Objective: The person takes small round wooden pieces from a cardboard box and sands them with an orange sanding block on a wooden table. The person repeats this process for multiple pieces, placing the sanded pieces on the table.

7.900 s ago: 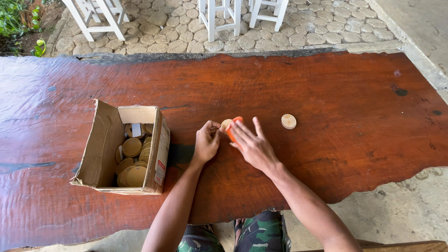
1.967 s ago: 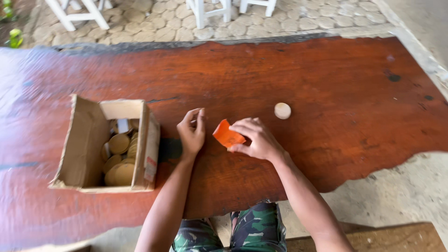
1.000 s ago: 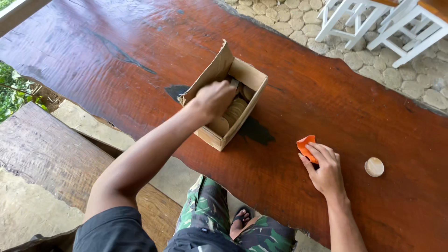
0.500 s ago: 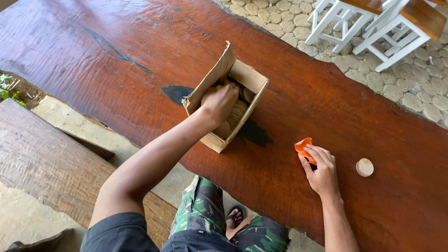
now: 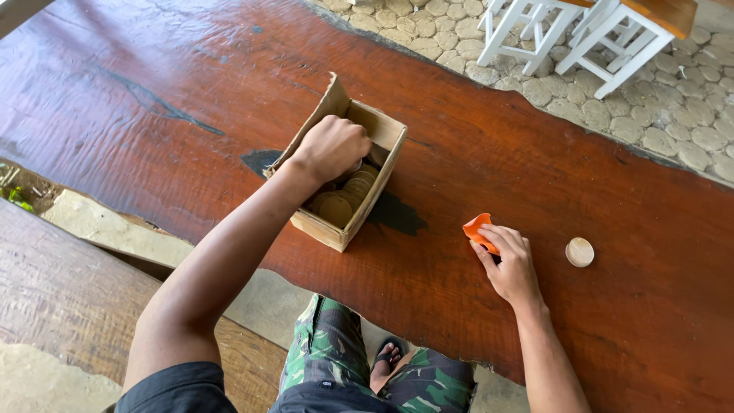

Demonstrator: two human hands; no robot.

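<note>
Flanking box [image 5: 380, 177]: lone disc [image 5: 579, 252], stools [image 5: 569, 34].

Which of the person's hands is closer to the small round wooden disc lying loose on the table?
Right. The right hand rests on the table just beside the disc, holding an orange piece; the left hand is inside the cardboard box.

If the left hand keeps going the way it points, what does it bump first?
Probably the round wooden discs inside the cardboard box; the left hand reaches down into it, though depth is unclear.
</note>
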